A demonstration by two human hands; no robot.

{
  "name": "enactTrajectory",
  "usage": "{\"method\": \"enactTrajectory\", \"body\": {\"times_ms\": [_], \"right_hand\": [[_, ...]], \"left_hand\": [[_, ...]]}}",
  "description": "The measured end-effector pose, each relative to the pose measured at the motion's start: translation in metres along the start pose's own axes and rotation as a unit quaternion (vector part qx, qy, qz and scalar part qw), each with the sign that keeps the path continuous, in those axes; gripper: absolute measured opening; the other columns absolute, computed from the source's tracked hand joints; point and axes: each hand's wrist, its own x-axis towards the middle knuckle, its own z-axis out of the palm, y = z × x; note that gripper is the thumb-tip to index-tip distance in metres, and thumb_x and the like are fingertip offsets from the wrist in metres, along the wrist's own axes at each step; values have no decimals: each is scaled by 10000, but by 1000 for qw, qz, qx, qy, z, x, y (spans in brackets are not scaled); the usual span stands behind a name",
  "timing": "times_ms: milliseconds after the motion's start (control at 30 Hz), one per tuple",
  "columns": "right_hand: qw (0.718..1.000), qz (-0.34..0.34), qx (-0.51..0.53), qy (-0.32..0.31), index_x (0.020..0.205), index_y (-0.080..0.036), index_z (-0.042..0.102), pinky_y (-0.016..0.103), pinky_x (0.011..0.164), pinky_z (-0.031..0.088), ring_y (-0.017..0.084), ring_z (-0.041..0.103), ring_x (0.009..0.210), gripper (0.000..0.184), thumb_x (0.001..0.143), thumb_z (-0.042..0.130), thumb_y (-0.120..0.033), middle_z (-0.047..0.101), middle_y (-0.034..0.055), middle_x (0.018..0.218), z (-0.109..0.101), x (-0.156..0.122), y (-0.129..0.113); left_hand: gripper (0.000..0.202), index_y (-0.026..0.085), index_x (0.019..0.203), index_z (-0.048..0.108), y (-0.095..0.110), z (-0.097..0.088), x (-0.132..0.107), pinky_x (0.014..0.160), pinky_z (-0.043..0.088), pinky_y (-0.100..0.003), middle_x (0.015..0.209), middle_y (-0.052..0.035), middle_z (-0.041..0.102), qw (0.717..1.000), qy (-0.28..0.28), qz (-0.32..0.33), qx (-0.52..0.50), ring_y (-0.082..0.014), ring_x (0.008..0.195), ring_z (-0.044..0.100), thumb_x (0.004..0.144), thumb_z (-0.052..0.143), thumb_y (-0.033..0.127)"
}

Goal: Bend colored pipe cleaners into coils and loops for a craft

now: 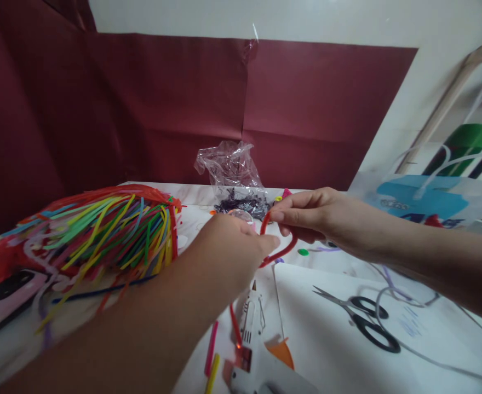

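Behind left hand (233,249), red strip (280,250) partly hidden; right hand (307,214) pinching it

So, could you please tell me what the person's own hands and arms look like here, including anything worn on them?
Both arms are bare as far as the picture shows: no sleeves, gloves, watch, rings or bracelets are visible. The left hand is seen from its back, with its forearm blurred in the foreground. The right hand shows short, unpainted nails.

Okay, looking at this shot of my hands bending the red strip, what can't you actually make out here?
Head view only:
- Red strip: its middle is hidden behind the left hand and right hand.
- Glue gun: handle cut off by the bottom edge.
- Clear bag: dark contents too small to identify.
- Left forearm: blurred.
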Motion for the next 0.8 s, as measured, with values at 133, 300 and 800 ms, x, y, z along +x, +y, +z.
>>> {"method": "enactTrajectory", "body": {"times_ms": [133, 300, 800], "right_hand": [[1000, 17, 20, -6, 708, -155, 662, 230, 403, 217, 67, 354, 447, 168, 717, 633, -320, 503, -21, 543, 1, 0, -2], [997, 35, 25, -64, 653, -148, 645, 231, 397, 190, 55, 304, 433, 194, 726, 641, -328, 475, -34, 517, -2, -1, -1], [984, 63, 143, -83, 706, -152, 649, 205, 392, 202, 42, 340, 422, 76, 722, 659, -226, 600, -12, 600, 4, -5, 3]], "left_hand": [[290, 183, 424, 403, -10, 9, -3, 331, 189, -209, 366, 49, 320, 997, -3, 78, 27, -70, 316, 319, 657, 539, 288], [295, 181, 466, 439, -6, 2, -1, 334, 205, -194, 362, 61, 341, 998, -43, 40, 10, -59, 319, 320, 636, 598, 362], [88, 146, 678, 549, -2, -9, 2, 539, 470, -181, 608, -5, 604, 973, -13, -2, -229, -108, 585, 609, 752, 535, 193]]}}
